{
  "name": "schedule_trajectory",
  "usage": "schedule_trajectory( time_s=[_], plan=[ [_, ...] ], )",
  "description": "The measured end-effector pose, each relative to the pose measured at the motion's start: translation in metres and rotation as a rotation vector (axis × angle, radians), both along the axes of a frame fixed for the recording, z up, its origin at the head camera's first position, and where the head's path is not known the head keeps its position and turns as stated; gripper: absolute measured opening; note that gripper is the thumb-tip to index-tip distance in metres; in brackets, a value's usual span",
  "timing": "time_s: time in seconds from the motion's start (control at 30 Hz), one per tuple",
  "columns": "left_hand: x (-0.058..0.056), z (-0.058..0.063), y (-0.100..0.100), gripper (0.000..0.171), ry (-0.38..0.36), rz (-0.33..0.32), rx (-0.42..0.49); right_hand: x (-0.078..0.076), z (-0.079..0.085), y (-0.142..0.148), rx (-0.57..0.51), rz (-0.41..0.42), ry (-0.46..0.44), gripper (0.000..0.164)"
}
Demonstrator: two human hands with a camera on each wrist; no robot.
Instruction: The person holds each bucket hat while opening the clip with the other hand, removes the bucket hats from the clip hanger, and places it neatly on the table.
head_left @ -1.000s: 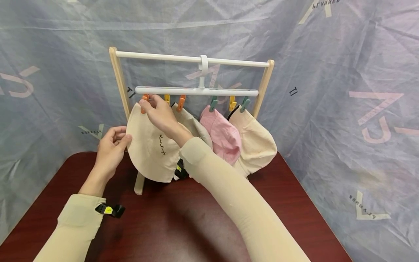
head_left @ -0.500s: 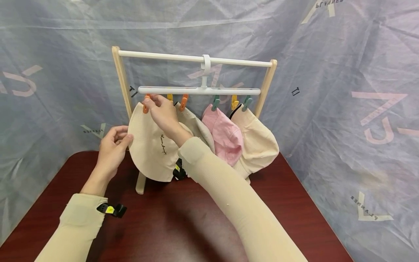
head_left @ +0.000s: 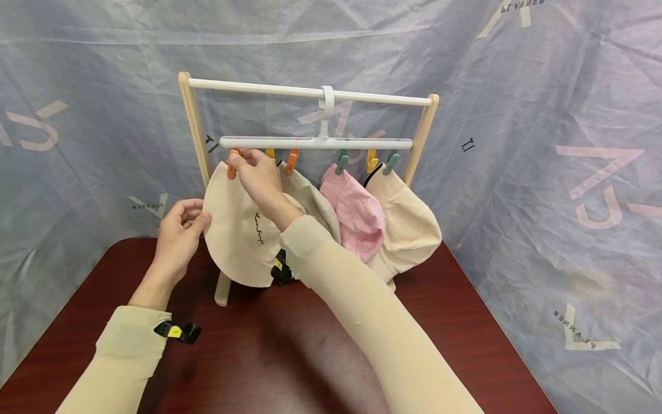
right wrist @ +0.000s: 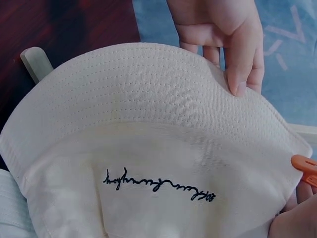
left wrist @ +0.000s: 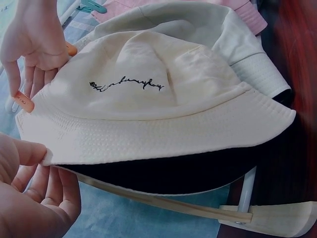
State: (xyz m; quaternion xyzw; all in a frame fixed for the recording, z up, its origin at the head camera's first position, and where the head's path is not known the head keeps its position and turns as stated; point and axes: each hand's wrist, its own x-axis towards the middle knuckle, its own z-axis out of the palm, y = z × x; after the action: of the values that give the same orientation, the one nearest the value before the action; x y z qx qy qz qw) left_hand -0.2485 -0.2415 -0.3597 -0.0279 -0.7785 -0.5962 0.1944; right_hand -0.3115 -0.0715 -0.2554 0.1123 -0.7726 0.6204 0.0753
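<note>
A cream bucket hat (head_left: pixel 233 241) with dark script hangs at the left end of the white hanger (head_left: pixel 269 142). My left hand (head_left: pixel 174 238) pinches its brim edge between thumb and fingers, clearly seen in the left wrist view (left wrist: pixel 39 191). Higher up, my right hand (head_left: pixel 262 183) pinches an orange clothespin (head_left: pixel 232 168), thumb on its near side. In the right wrist view the tip of this clothespin (right wrist: pixel 303 166) lies over the corner of the brim. The hat's dark underside (left wrist: pixel 163 174) shows in the left wrist view. My right hand partly hides the hat's top.
Right of this hat hang a grey hat (head_left: pixel 307 195), a pink hat (head_left: pixel 351 215) and another cream hat (head_left: pixel 405 230), held by orange, green (head_left: pixel 391 163) and yellow clothespins. A wooden-sided rack (head_left: pixel 424 129) carries the hanger on the dark red table (head_left: pixel 233 356).
The view has shifted slightly, moving the scene a little to the right. Both hands keep their holds on the brim and the clothespin; the hat hangs as before.
</note>
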Motion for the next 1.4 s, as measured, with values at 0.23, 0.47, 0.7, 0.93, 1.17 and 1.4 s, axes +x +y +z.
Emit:
schedule_trajectory(
  time_s=[0.23, 0.47, 0.7, 0.93, 1.17, 1.4],
  plan=[
    [-0.0005, -0.0012, 0.0007, 0.032, 0.003, 0.018, 0.034, 0.001, 0.0005, -0.0014, -0.024, -0.011, -0.008, 0.025],
    [0.0021, 0.0, 0.0025, 0.03, 0.006, 0.018, 0.042, 0.0024, 0.0018, -0.0022, -0.048, -0.022, -0.024, 0.021],
    [0.0042, 0.0006, 0.0027, 0.032, 0.005, 0.025, 0.039, 0.004, 0.004, -0.0041, -0.069, -0.033, -0.036, 0.019],
    [0.0052, 0.0, 0.0026, 0.033, 0.002, 0.033, 0.039, 0.0056, 0.0051, -0.0049, -0.066, -0.062, -0.041, 0.02],
    [0.0061, -0.0003, 0.0026, 0.031, 0.005, 0.034, 0.05, 0.005, 0.0048, -0.0046, -0.057, -0.097, -0.035, 0.018],
    [0.0086, 0.0003, 0.0017, 0.031, 0.006, 0.028, 0.056, 0.0043, 0.0033, -0.0041, -0.075, -0.076, -0.041, 0.019]
  ],
)
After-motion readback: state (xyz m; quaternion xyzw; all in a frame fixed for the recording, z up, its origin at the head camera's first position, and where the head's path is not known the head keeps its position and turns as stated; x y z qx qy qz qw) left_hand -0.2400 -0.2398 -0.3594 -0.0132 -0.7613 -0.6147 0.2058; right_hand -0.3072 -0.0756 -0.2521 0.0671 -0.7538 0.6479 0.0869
